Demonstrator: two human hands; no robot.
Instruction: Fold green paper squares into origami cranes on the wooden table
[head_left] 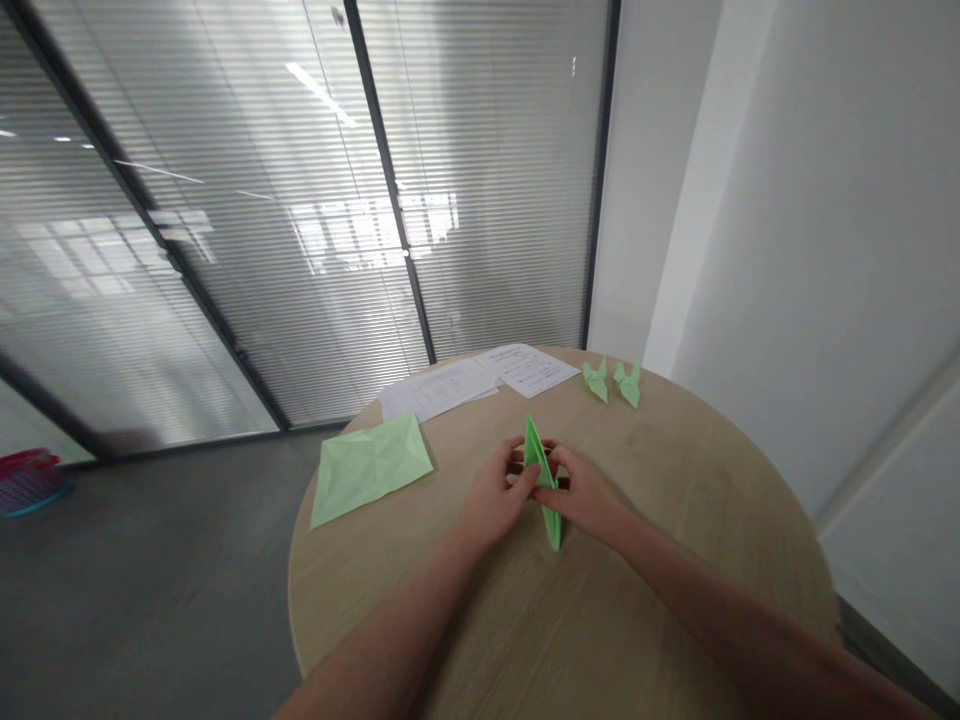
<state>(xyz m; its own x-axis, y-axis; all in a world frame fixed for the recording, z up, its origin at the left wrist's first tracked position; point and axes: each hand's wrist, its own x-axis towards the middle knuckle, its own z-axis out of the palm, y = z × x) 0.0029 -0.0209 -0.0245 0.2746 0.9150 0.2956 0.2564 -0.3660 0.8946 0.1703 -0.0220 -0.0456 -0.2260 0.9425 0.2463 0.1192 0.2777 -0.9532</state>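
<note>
Between my two hands is a piece of folded green paper (pixel 553 525), long and narrow with pointed ends, held tilted over the round table. My left hand (pixel 496 492) grips it from the left, thumb on the near face and fingers curled behind. From the right, my right hand (pixel 583 490) pinches its middle, with the thumb lying across the paper. Parts of the fingers are hidden behind the folds. A creased green paper sheet (pixel 371 465) lies to the left of my hands. Two small folded green paper birds (pixel 596 380) stand near the far right edge.
White printed sheets (pixel 536 370) overlap at the far edge of the round wooden table (pixel 697 500). Glass panels with blinds (pixel 510 200) rise beyond it, and a white wall (pixel 847 250) is close on the right. A red and blue basket (pixel 30 485) sits on the floor at far left.
</note>
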